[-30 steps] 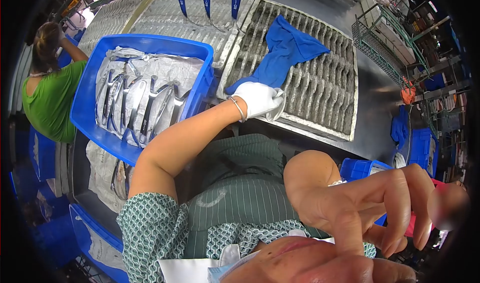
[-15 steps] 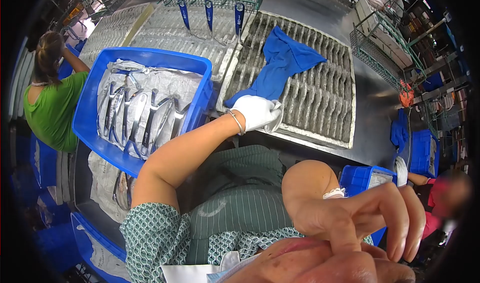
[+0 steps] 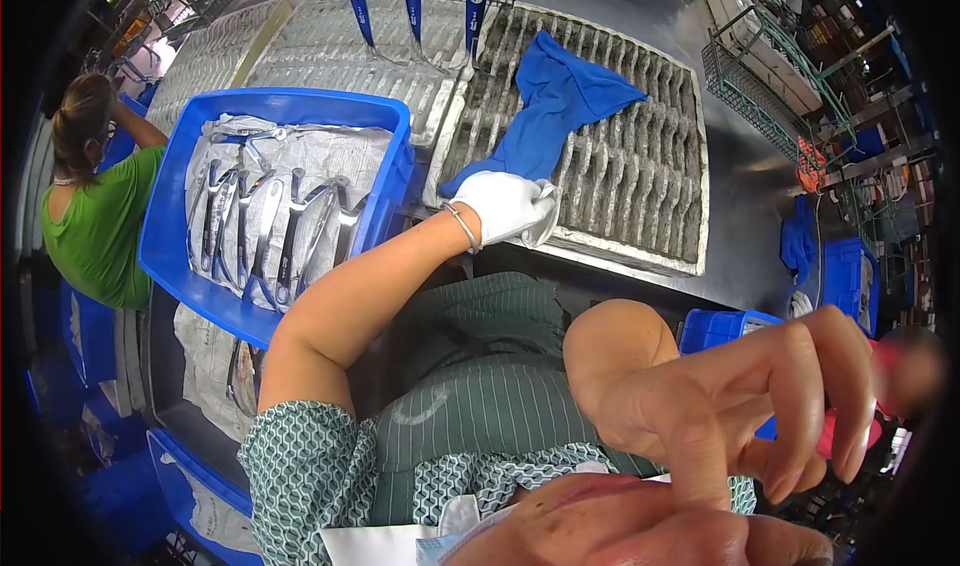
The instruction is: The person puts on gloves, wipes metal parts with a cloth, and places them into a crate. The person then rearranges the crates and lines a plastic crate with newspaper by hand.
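1. Curled shut, the gloved left hand (image 3: 493,206) gripped limp white fabric (image 3: 544,222), perhaps a glove, at the near edge of the slotted rack (image 3: 640,181); the bare right hand (image 3: 690,406) was half open at near right, holding nothing visible.
2. Blue cloth (image 3: 555,96) lay on the rack, unworked.
3. Metal parts (image 3: 291,228) already lay in the left tub (image 3: 300,109); what remained could not be told.
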`<act>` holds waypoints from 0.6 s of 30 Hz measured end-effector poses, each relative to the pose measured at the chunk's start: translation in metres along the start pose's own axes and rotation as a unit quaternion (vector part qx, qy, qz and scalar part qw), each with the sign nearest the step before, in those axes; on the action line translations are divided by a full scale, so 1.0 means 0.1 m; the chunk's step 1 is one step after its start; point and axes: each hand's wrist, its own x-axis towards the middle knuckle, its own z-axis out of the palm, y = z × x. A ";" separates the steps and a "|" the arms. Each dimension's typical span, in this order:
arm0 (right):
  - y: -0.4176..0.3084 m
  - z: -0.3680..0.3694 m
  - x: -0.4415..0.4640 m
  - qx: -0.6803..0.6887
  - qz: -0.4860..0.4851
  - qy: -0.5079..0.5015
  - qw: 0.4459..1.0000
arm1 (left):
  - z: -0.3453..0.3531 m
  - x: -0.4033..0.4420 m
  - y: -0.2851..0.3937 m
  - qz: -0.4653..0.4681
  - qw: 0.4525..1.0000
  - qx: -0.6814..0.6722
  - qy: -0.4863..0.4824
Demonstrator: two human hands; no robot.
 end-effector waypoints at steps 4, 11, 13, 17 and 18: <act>0.07 -0.07 0.00 0.002 -0.015 0.004 1.000 | -0.04 -0.01 0.02 0.002 1.000 0.001 -0.006; 0.18 -0.03 -0.01 0.006 -0.049 0.007 0.999 | -0.03 -0.01 0.01 -0.010 1.000 -0.007 -0.007; 0.20 -0.04 -0.01 0.005 -0.056 0.006 0.998 | -0.01 0.00 0.00 -0.010 1.000 -0.004 -0.004; 0.20 -0.08 -0.06 0.007 -0.063 -0.019 0.998 | 0.00 0.01 0.01 -0.011 1.000 -0.001 -0.011; 0.23 -0.11 -0.03 -0.002 -0.077 -0.019 0.997 | -0.03 0.01 0.02 -0.012 1.000 0.002 -0.014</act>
